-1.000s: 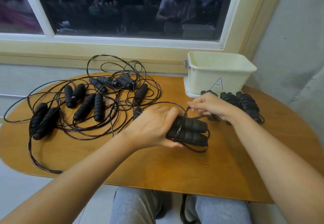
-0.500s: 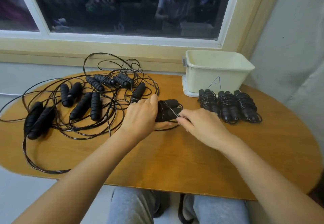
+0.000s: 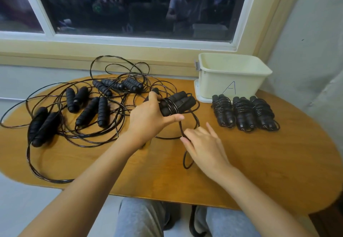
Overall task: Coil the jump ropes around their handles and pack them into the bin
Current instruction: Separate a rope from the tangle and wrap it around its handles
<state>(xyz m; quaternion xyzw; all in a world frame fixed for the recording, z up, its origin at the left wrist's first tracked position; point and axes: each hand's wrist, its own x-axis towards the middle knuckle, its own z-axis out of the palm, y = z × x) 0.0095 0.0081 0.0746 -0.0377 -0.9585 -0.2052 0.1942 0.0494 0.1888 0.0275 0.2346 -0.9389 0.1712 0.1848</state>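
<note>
Head view, person seated at a wooden table [image 3: 259, 162] below a window [image 3: 130, 4].

The left hand [image 3: 148, 118] is raised over the middle of the table. Its fingers are curled round the near end of a pair of handles [image 3: 179, 102], black and ribbed, held side by side and pointing far-right. Several turns of thin black cord [image 3: 193, 123] already cross this pair. The free length of cord drops from the handles in a loop to the right hand [image 3: 206, 144], then ends in a small loop on the table just near of that hand's thumb.

The right hand lies low over the table, near and right of the handles, with its fingers spread and nearly straight. The cord passes at the thumb side, but a pinch cannot be told.

The bin [image 3: 213, 82], cream plastic and marked "A" on its near wall, stands at the far right of the table. Nothing shows in the part of its inside that is visible.

Three coiled bundles [image 3: 243, 114] lie in a row just near of the bin, each a handle pair wound with cord.

The loose jump ropes [image 3: 89, 110] cover the left half of the table. Their handle pairs lie among tangled cords, some of which hang past the table edge.

Grey trousers [image 3: 141, 218] show below the near edge.
</note>
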